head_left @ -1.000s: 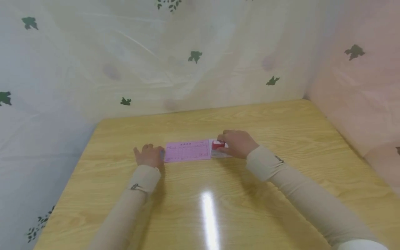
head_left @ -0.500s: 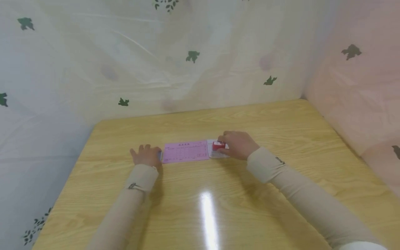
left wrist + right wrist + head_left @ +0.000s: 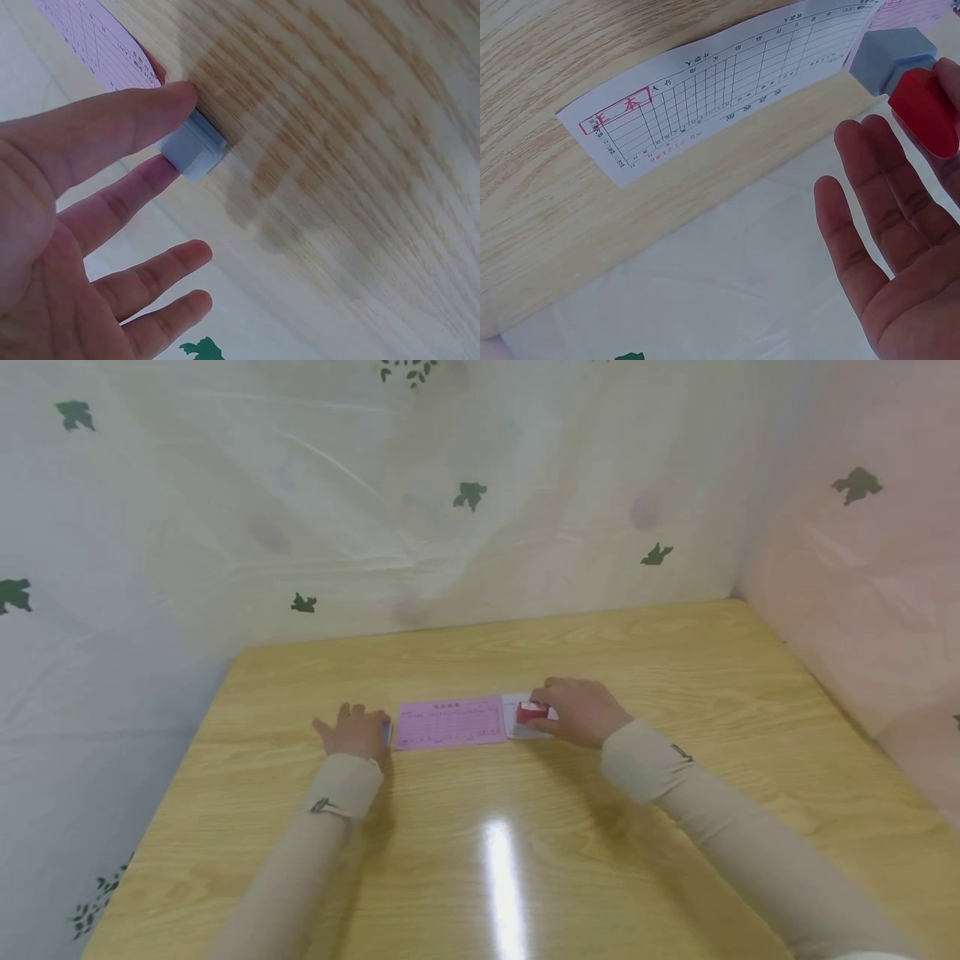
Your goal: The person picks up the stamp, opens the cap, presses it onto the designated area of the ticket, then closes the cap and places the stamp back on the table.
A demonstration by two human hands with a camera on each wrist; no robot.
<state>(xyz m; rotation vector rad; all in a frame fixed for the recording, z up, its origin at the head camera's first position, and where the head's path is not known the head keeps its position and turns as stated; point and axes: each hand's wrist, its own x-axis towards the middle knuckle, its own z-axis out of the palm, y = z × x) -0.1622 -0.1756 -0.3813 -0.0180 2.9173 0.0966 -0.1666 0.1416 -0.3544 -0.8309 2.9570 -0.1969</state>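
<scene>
From the head feed I have the pink sheet (image 3: 450, 723) lying flat on the worktop (image 3: 450, 827), with the white sheet (image 3: 512, 724) meeting its right edge and running in under the right hand (image 3: 581, 710). How far the sheets overlap I cannot tell. That hand pinches the red-and-grey stamp (image 3: 922, 109) by its red part at the near end of the white sheet, beside the pink one; its other visible fingers reach out away from the stamp. Over at the pink sheet's left edge, the left hand (image 3: 354, 735) pinches a grey-blue block (image 3: 193, 146) between thumb and one finger, the other visible fingers spread.

For the stamp, I judge it best to keep the grip on the red part so the grey end stays uncovered, and to hold that end square to the sheet; a tilt would probably load one edge only. I cannot see whether it touches the paper. Any push should go straight down, since sideways drag could skew the white sheet, which no finger seems to pin. With the left hand, I want a light, still pinch: nudging the block inward could buckle the pink sheet's edge.
</scene>
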